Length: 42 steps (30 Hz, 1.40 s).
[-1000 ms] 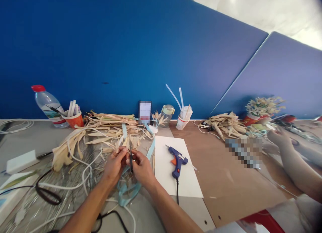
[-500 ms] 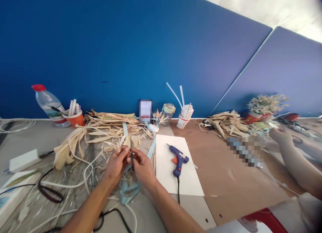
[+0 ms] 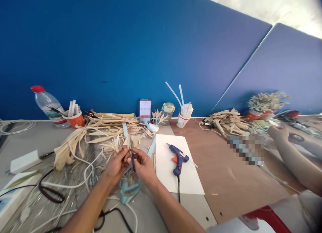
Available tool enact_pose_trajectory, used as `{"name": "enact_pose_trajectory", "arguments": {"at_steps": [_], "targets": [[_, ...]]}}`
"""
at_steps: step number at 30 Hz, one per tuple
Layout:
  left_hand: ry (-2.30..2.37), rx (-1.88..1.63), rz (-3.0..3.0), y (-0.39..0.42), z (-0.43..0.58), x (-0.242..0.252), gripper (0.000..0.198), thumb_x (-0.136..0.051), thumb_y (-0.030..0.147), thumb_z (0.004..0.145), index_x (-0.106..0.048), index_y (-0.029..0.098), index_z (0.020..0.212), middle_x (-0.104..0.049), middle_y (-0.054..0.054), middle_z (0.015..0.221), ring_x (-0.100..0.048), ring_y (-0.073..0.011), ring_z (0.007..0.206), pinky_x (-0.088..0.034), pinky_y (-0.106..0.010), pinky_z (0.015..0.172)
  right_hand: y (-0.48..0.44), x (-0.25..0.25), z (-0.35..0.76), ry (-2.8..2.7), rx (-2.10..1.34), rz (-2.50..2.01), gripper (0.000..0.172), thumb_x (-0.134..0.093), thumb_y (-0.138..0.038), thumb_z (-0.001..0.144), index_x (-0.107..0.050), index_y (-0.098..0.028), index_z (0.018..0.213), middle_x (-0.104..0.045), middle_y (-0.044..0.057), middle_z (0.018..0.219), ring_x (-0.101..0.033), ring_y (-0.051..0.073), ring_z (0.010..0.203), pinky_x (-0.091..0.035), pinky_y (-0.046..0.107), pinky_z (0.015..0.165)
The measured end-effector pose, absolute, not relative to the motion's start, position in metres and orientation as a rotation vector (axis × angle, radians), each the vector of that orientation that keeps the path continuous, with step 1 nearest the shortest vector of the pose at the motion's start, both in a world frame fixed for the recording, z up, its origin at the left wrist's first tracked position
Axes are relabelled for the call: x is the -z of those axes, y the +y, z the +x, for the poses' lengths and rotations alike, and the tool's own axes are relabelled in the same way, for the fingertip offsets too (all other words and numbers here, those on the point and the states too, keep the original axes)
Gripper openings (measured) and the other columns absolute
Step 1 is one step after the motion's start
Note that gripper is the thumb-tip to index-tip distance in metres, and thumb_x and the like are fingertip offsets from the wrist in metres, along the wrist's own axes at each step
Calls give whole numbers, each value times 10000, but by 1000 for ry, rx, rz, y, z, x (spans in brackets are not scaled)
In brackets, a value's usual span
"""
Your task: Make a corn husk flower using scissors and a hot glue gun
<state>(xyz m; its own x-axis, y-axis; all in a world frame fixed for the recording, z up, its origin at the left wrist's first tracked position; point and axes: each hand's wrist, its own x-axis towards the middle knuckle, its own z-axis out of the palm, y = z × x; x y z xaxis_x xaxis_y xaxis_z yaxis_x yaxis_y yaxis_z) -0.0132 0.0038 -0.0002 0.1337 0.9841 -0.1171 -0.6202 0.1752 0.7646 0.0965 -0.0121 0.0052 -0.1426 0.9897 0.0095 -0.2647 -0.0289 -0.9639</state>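
Note:
In the middle of the table, my right hand point(image 3: 143, 164) is closed around a pair of scissors point(image 3: 133, 161), whose dark handles point toward me and thin blades point away. My left hand point(image 3: 116, 163) is right beside it, its fingers pinched together near the blades. What those fingers hold is too small to make out. Beyond both hands lie dried corn husks point(image 3: 110, 120). A light blue ribbon point(image 3: 129, 192) loops on the table beneath my wrists. Right of my hands, a blue glue gun point(image 3: 179, 159) rests on a white sheet point(image 3: 191, 184).
A water bottle point(image 3: 49, 105), an orange cup point(image 3: 75, 120), a phone point(image 3: 145, 110), a jar point(image 3: 167, 114) and a white cup point(image 3: 183, 120) line the blue partition point(image 3: 113, 52). White cables point(image 3: 87, 169) cross the left side. Another person's arm point(image 3: 289, 156) is at right.
My hands stay together in nearly the same place, with the scissors shifting only slightly. At the right, the other person's hand and arm have moved a little.

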Motion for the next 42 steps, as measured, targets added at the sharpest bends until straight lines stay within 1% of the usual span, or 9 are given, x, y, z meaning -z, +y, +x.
{"name": "enact_pose_trajectory", "arguments": {"at_steps": [5,9,13,16,19,23,29,35,42], "targets": [[716,-1238,616,4,-16,-1,245,-716,249,710,-506,152,631,-441,71,465,-410,-46,423,-360,-145,432,-12,-2,96,-1135,-1386,-966,299,-660,-275,653,-666,-207,944,-575,-26,675,-488,117,583,-397,234,553],[763,-1247,663,5,-15,-4,284,-707,268,715,-476,157,592,-393,82,438,-337,-40,409,-303,-151,422,-4,0,103,-1004,-1320,-1017,377,-662,-251,626,-628,-191,996,-587,-21,721,-494,111,596,-401,227,554],[892,-1159,797,5,-13,-3,235,-707,319,696,-546,153,658,-363,94,430,-289,-45,401,-232,-168,416,8,-6,124,-796,-1269,-967,501,-715,-230,581,-583,-207,1064,-577,-39,723,-532,114,648,-425,221,600],[982,-1078,888,4,-13,-1,245,-726,346,651,-591,148,701,-386,89,437,-298,-53,406,-213,-181,423,12,-12,139,-735,-1318,-928,521,-730,-246,584,-567,-205,1078,-588,-42,704,-543,118,630,-426,230,588],[1021,-1045,947,5,-14,1,246,-730,354,636,-605,150,692,-387,87,447,-293,-55,413,-207,-187,428,12,-14,147,-771,-1398,-924,569,-734,-241,578,-530,-187,1106,-582,-56,653,-518,107,564,-398,227,549],[1024,-1041,986,6,-17,2,234,-707,368,662,-606,158,689,-378,87,456,-283,-58,416,-201,-193,428,11,-15,149,-877,-1336,-1010,589,-700,-237,612,-476,-157,1150,-534,-87,577,-450,82,500,-342,205,505],[1045,-1030,1013,7,-17,3,252,-715,379,650,-595,158,670,-365,94,450,-283,-57,413,-207,-196,430,10,-13,153,-1156,-1152,-1112,566,-620,-183,656,-479,-163,1204,-581,-45,674,-519,118,619,-394,228,567],[1018,-1070,942,6,-17,0,261,-722,373,650,-579,157,684,-370,94,445,-280,-52,403,-193,-188,416,6,-11,152,-1312,-1125,-1158,485,-612,-155,644,-522,-175,1120,-484,-86,571,-460,107,547,-360,215,525],[881,-1181,774,6,-18,-1,267,-705,392,692,-586,158,742,-394,88,492,-304,-46,409,-238,-172,411,5,-16,138,-799,-1386,-933,415,-698,-216,563,-485,-216,919,-541,-85,573,-479,89,486,-361,202,489]]}}
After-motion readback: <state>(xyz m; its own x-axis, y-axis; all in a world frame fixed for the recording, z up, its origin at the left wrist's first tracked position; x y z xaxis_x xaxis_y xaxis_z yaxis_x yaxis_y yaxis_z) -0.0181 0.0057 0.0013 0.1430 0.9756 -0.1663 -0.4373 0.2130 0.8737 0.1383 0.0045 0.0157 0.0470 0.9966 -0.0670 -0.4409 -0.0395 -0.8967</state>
